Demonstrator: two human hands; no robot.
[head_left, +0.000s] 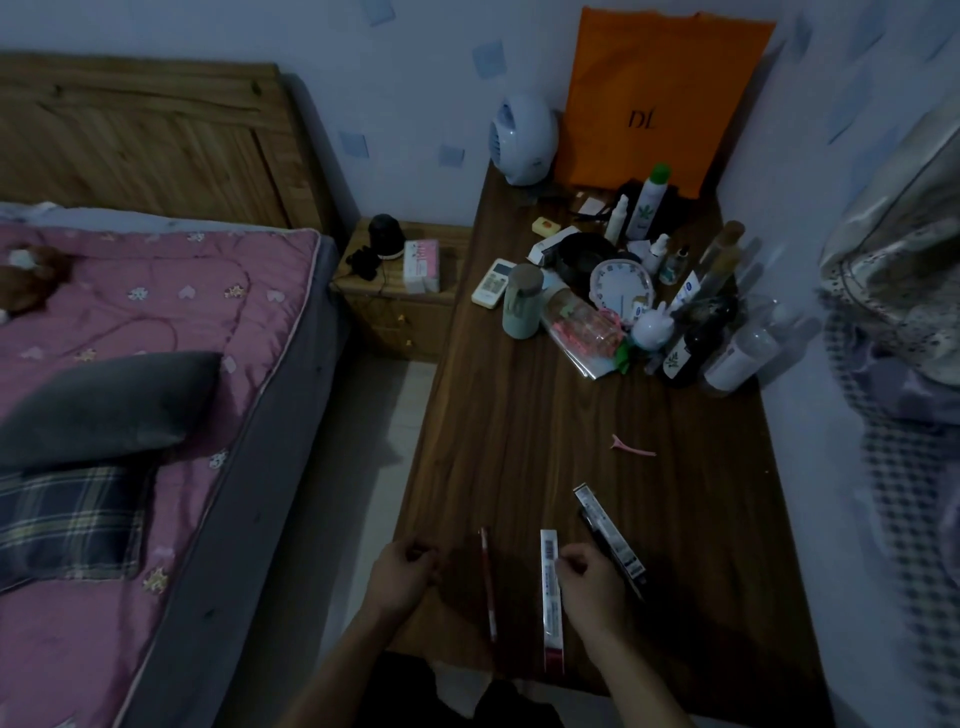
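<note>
My left hand (402, 571) hovers at the left edge of the dark wooden desk (519, 441), its fingers curled in; nothing shows in them in the dim light. A thin red pencil (487, 582) lies just right of that hand. My right hand (587, 577) pinches the right side of a slim white packet (550, 597) that lies lengthwise on the desk. Beyond this hand a second slim packet (608, 525) lies at a slant, with a black pen (605, 545) alongside it.
A pink hair clip (631, 447) lies mid-desk. Bottles, a small clock (621, 286), a remote (493, 283) and a cup (522, 301) crowd the far end before an orange bag (660, 98) and a white fan (522, 137). A bed (156, 338) and nightstand (400, 296) stand left.
</note>
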